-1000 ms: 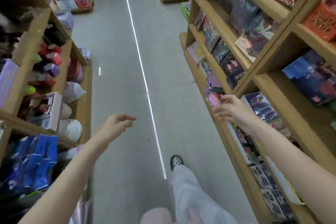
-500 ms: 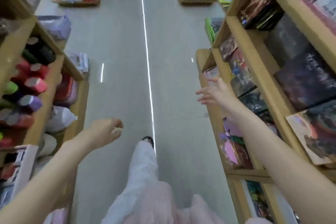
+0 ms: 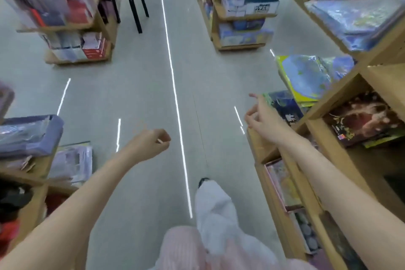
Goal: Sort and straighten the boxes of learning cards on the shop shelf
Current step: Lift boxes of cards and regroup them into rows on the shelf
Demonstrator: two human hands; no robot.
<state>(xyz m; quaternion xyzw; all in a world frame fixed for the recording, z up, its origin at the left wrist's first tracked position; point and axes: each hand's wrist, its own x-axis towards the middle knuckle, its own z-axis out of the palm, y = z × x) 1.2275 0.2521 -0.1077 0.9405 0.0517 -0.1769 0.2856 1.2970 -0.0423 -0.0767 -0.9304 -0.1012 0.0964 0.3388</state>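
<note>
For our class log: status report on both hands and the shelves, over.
Left hand loosely curled, empty. Right hand open, empty, beside right shelf. No box held. Aisle floor ahead.

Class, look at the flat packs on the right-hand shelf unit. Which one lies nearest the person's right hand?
The dark blue pack just beyond the right hand; the yellow-edged pack sits farther up the shelf.

Open aisle floor (image 3: 135, 94) ahead of the left hand (image 3: 149, 144); right hand (image 3: 262, 119), fingers loose, is crowded by the shelf (image 3: 328, 103) and packets (image 3: 306, 76) just beyond.
</note>
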